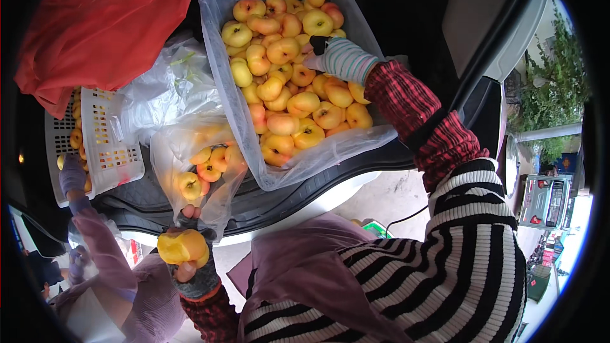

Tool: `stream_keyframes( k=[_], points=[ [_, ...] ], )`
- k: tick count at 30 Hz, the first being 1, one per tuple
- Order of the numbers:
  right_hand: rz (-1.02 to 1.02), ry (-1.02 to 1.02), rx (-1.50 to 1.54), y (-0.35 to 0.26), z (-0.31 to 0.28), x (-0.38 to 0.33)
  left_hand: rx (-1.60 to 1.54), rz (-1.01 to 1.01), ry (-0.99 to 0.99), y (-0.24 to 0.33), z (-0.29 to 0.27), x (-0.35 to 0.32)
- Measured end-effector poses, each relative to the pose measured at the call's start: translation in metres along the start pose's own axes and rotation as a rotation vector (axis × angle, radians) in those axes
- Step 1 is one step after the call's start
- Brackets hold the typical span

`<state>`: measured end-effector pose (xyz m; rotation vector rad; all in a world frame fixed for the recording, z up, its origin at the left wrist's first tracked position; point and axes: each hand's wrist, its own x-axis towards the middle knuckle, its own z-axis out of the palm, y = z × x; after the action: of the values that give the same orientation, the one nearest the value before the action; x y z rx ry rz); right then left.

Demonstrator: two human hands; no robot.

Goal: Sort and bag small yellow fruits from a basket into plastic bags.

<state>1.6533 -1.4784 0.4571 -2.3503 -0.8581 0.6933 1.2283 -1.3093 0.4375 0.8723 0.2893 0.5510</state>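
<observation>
My left hand, in a dark fingerless glove, is closed around a yellow flat peach. Just beyond its fingertips hangs a clear plastic bag with several flat peaches inside. Across to the right, my right hand wears a pale striped glove with a black patch near the fingertips. Its fingers curl down among the yellow-red flat peaches heaped in a crate lined with a clear plastic sheet. They appear closed on one peach, though the glove and fruit partly hide the grip.
At left, another person's purple-gloved hand reaches into a white slotted basket of peaches. Crumpled clear bags and a red cloth lie beyond. A dark vehicle trunk sill runs in front of the crate.
</observation>
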Motion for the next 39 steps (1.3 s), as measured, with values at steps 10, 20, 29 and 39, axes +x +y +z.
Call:
stream_keyframes(
  k=[10,20,29,39],
  points=[
    [-0.223,-0.423,-1.212,0.013,0.039,-0.019,0.041,0.024,0.046,0.002,-0.008,-0.003],
    [-0.151,-0.335,-1.069,0.013,0.005,-0.015,0.049,0.02,-0.021,0.01,-0.037,-0.011],
    [0.148,-0.598,-1.041,-0.02,-0.002,-0.027,0.02,0.044,0.073,0.01,-0.048,-0.019],
    [0.169,-0.268,0.086,0.011,-0.037,-0.011,0.054,0.034,-0.031,0.007,-0.041,-0.002]
  ],
)
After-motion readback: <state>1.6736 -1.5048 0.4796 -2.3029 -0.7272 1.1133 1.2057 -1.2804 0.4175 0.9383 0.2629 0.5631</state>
